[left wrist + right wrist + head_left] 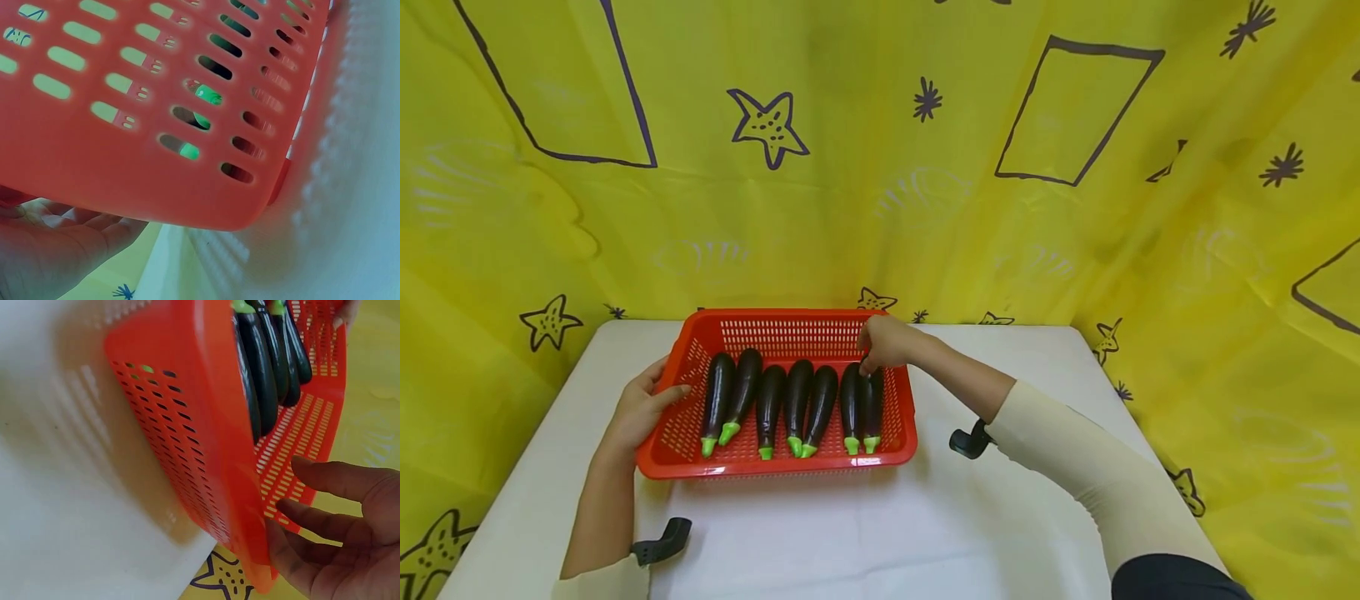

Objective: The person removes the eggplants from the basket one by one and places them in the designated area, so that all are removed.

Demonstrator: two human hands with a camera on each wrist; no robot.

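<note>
Nearest to the camera is your pale right sleeve (pixel 1097 467), which crosses the right part of the worktop (pixel 1015 517). Your left hand (pixel 638 408) is clamped on the left end of the red basket (pixel 775 467), with its thumb over the rim. Your right hand (pixel 891 340) is at the basket's far right corner; its fingers are loosely bent and apart, and I cannot tell if they touch the rim. Seven dark eggplants (pixel 797 400) lie inside this basket, near the far edge of the worktop, their green ends toward the near edge.
</note>
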